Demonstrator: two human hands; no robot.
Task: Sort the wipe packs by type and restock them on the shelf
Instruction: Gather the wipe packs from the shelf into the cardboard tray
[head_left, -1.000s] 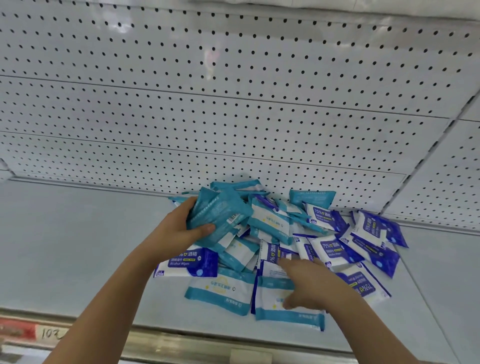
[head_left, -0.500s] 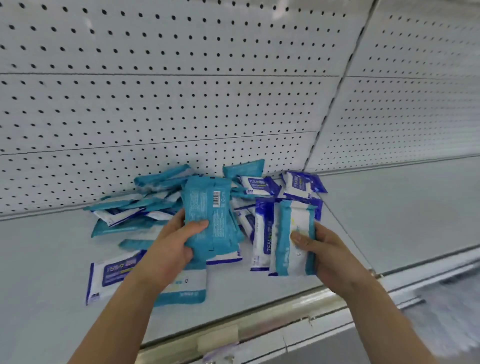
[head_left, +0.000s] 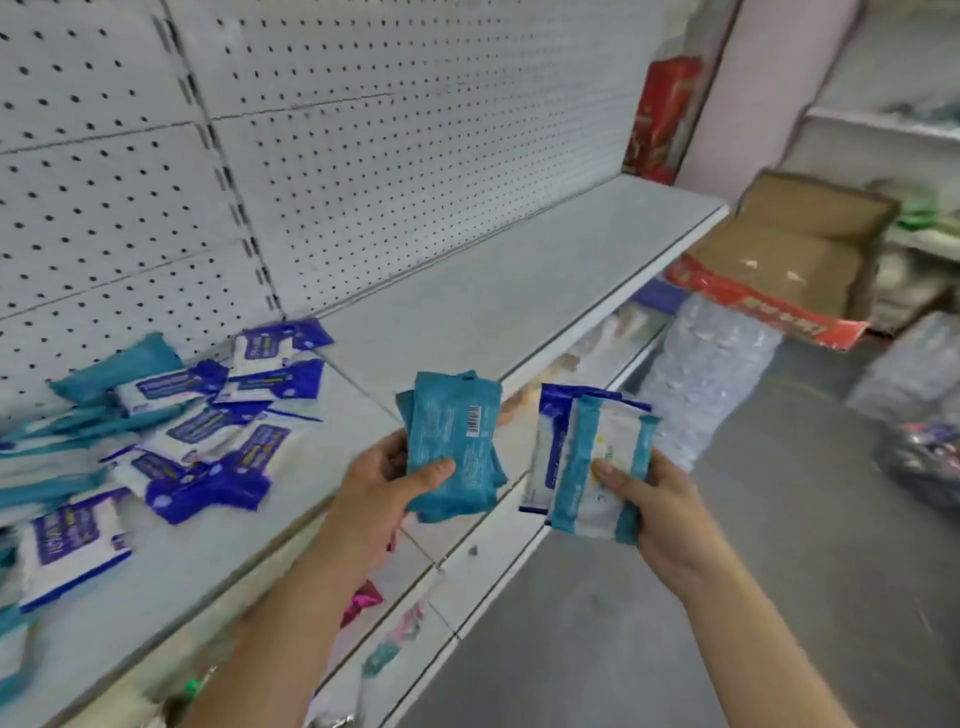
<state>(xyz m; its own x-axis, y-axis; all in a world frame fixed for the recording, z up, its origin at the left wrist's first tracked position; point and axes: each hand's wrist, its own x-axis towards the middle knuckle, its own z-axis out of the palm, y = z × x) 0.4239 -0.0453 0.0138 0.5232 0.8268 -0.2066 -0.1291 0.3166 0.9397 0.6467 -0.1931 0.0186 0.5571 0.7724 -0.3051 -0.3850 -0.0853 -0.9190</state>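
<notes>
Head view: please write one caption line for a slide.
Left hand grips teal packs, right hand grips mixed packs before the shelf.

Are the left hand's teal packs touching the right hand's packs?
Apart. The head view shows a clear gap between the teal packs in the left hand and the white-fronted packs in the right hand.

A shop aisle mid-restock: white metal shelf (head_left: 519, 280) units backed with pegboard (head_left: 363, 156) run along the wall, loose wipe packs (head_left: 197, 431) heaped on one, an opened cardboard carton (head_left: 789, 249) and shrink-wrapped bundles (head_left: 711, 374) standing on the grey floor (head_left: 779, 571).
</notes>
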